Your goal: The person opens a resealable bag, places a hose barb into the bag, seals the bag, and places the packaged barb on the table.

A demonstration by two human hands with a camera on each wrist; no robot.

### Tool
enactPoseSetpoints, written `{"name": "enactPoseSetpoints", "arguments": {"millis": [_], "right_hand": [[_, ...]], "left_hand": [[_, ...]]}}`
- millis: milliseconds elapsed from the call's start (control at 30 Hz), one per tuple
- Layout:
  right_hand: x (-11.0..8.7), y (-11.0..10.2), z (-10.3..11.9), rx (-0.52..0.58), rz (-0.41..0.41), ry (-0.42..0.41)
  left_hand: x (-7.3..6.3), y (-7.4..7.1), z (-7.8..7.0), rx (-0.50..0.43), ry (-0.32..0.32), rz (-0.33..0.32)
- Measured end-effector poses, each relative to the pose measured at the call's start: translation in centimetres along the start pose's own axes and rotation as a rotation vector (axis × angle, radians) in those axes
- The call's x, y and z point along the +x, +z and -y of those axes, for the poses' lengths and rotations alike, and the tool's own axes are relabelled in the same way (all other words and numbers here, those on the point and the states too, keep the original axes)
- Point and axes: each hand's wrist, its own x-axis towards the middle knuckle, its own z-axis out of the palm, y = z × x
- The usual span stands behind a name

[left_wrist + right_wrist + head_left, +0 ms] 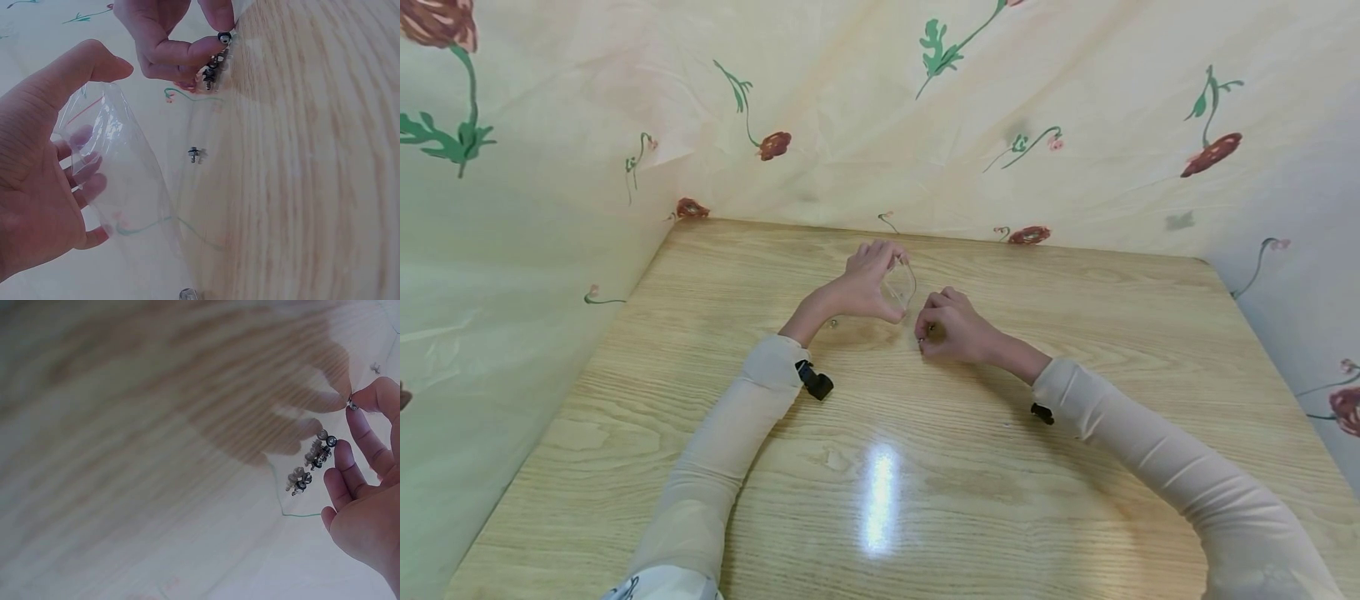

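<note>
My left hand holds a clear plastic zip bag with a red line near its mouth. The thumb and fingers are spread apart at the bag's mouth, and several fingers show through the film. To the right, my right hand pinches a small metal screw with a washer between thumb and index finger, at the tabletop. Several more such screws lie in a cluster under its other fingers. One loose screw lies apart, between the bag and the right hand.
The wooden table carries a bright light reflection near its front. Behind it and at the sides hangs a pale flowered cloth. A small shiny item lies by the left wrist. Black straps sit on the sleeves.
</note>
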Motion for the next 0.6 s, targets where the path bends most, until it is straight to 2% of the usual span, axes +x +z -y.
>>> {"name": "enactPoseSetpoints", "arguments": {"millis": [467,600], "right_hand": [[-0.14,-0.23,-0.14,-0.003,-0.006,0.015],[-0.19,-0.37,-0.27,-0.009,-0.030,0.017]], "left_hand": [[0.03,0.16,-0.09,0.031,-0.020,0.004],[-0.05,0.15,-0.21,0.032,-0.017,0.004]]}}
